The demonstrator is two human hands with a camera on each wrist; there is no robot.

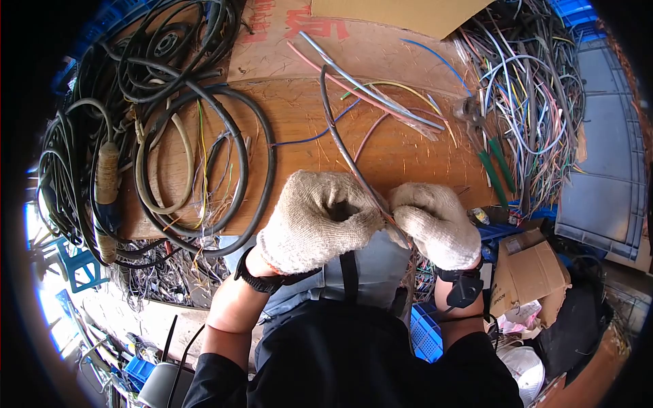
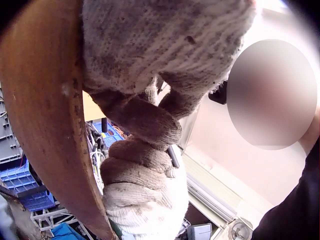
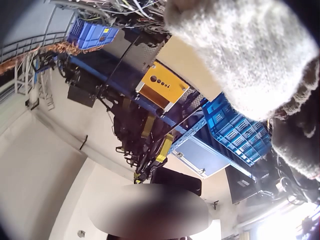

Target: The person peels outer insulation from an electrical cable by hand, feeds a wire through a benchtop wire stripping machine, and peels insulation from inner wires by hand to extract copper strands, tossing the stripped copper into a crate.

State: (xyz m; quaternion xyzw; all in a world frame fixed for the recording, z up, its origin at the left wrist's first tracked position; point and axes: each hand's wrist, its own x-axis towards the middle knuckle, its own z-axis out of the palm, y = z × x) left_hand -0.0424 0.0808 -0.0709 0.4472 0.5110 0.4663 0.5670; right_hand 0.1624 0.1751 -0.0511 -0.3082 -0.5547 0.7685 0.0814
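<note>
Both hands wear off-white knit gloves and meet over the near edge of the wooden table [image 1: 306,156]. A dark cable [image 1: 342,146] slants from the table down between them, its near end poking out below the fingertips. The left hand [image 1: 316,221] pinches this cable between thumb and fingers. Close beside it, the right hand [image 1: 439,224] has curled fingers and pinches the cable near that same end. In the left wrist view the fingertips of the two hands come together, with a short bit of cable [image 2: 173,156] showing. The right wrist view shows mostly the glove's back.
Thick black cable coils [image 1: 241,173] lie on the left. Stripped colored wires [image 1: 381,102] lie beyond the hands. Green-handled pliers [image 1: 493,163] rest at the right, next to a large wire heap [image 1: 534,102]. A cardboard box [image 1: 527,272] stands below right.
</note>
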